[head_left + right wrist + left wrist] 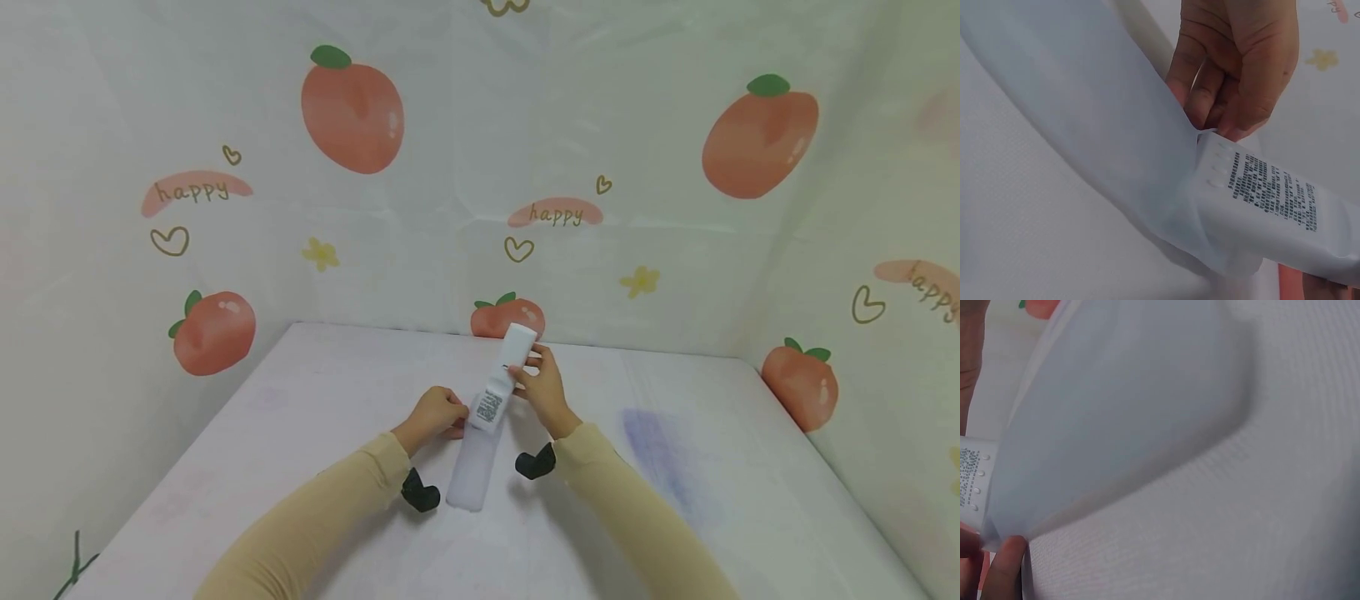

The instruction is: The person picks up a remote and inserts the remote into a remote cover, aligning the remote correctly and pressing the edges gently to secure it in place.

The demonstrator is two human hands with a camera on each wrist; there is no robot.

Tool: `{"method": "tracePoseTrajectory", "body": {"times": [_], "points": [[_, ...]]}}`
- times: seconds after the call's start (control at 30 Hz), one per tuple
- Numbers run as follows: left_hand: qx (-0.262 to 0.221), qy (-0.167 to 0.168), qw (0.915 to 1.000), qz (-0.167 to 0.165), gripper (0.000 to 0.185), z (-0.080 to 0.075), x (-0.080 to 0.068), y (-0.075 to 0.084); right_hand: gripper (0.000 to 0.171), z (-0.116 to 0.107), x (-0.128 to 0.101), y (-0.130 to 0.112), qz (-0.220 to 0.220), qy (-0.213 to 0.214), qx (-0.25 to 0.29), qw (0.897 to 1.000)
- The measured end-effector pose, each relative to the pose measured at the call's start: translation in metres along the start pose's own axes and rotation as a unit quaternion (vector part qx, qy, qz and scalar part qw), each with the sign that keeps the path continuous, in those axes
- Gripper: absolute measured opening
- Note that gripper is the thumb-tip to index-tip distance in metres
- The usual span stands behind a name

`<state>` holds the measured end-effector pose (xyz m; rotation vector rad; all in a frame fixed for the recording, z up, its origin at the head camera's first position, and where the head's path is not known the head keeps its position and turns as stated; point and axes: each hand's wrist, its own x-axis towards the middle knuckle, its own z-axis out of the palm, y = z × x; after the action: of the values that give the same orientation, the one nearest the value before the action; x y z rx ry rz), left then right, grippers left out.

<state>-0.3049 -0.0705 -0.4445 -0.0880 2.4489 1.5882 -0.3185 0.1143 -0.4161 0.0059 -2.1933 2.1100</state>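
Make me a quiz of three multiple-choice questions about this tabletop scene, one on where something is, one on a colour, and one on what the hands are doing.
1. Where does the white pouch sit?
A. Between the two hands, over the table
B. On the floor
C. Pinned to the wall

2. What colour are the person's sleeves?
A. Dark blue
B. Beige
C. Bright green

3. How are the hands placed?
A. Both flat on the table
B. The left hand and the right hand both hold the pouch
C. Both clear of the pouch

Answers:
1 A: the head view shows it slanting up from the white table between the hands.
2 B: both forearms are covered in beige cloth.
3 B: the right wrist view shows the left hand's fingers pinching the pouch's edge, and the head view shows the right hand's fingers curled round its upper part.
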Motion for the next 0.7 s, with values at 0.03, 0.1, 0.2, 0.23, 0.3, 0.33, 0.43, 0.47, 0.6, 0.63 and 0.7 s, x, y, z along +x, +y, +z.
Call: {"method": "tracePoseTrajectory", "body": {"times": [0.03,0.1,0.2,0.23,0.3,0.33,0.43,0.47,0.6,0.63,0.7], "points": [[0.002,0.001,1.0,0.0,0.005,0.0001,0.0,-0.0001,0.054,0.0002,0.0007,-0.0001,0.004,-0.003,-0.002,1.0],[0.005,0.003,1.0,-0.002,0.005,0.0001,-0.0002,0.0,0.053,0.0005,0.0013,-0.0007,0.01,-0.01,-0.007,1.0],[0.012,0.004,0.9999,-0.003,0.005,-0.0002,-0.0019,0.0013,0.054,0.0014,0.0019,-0.0013,0.026,-0.026,-0.018,0.999],[0.016,0.004,0.9999,-0.001,0.005,-0.0003,-0.0026,0.0017,0.053,0.0018,0.0017,-0.0013,0.03,-0.033,-0.023,0.999],[0.024,0.005,0.9997,0.0,0.005,-0.0004,-0.0035,0.0025,0.054,0.0028,0.001,-0.0022,0.038,-0.043,-0.029,0.998],[0.026,0.006,0.9996,0.0,0.005,-0.0004,-0.0037,0.0027,0.054,0.003,0.0009,-0.0022,0.039,-0.047,-0.03,0.998],[0.031,0.008,0.9995,0.0,0.006,0.0002,-0.0031,0.0024,0.053,0.0036,-0.002,-0.0071,0.042,-0.054,-0.03,0.997],[0.032,0.01,0.9994,-0.002,0.006,0.0005,-0.0026,0.0022,0.053,0.0034,-0.0015,-0.0072,0.044,-0.053,-0.03,0.997],[0.028,0.008,0.9996,0.0,0.007,0.0035,-0.0033,0.0035,0.053,0.003,0.0025,-0.0014,0.051,-0.051,-0.032,0.997],[0.023,0.006,0.9997,0.0,0.006,0.0048,-0.0038,0.0041,0.054,0.0027,0.0031,-0.0004,0.054,-0.05,-0.032,0.997],[0.014,0.0,0.9999,0.003,0.007,0.008,-0.0049,0.0057,0.054,0.0018,0.0037,0.0018,0.057,-0.05,-0.029,0.997]]}}
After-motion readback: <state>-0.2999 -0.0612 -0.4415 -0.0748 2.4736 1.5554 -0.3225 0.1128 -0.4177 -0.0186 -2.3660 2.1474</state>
